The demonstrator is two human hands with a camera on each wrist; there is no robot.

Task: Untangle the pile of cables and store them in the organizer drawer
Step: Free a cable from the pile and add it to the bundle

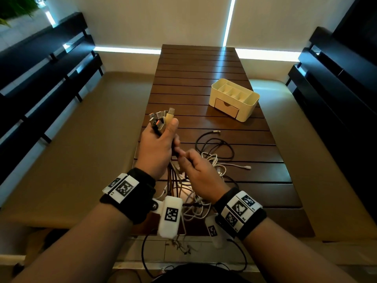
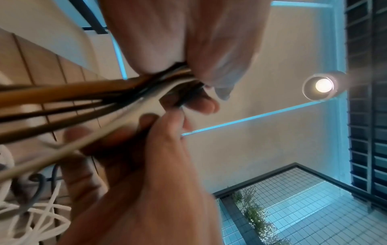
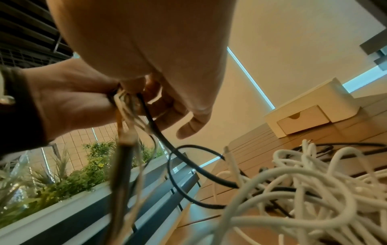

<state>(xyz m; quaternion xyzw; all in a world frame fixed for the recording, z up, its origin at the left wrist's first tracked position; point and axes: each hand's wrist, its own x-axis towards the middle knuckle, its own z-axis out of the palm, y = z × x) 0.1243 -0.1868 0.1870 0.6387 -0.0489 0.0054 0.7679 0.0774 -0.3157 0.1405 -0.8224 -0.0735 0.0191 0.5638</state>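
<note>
Gripping plug bundle [image 1: 161,119] upright, left hand [image 1: 157,148] fisted; cables' long axis runs 12 to 6. Right hand [image 1: 201,172] pinches strands just below, at 5 o'clock; loose tangle [image 1: 214,160] on bench [image 1: 204,64].

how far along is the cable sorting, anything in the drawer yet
Done: the left hand grips a bundle of USB plug ends, gathered together. In hand: the right hand pinches the cords just below. Left: the white and black tangle lies on the table, and the organizer's drawer is closed.
</note>
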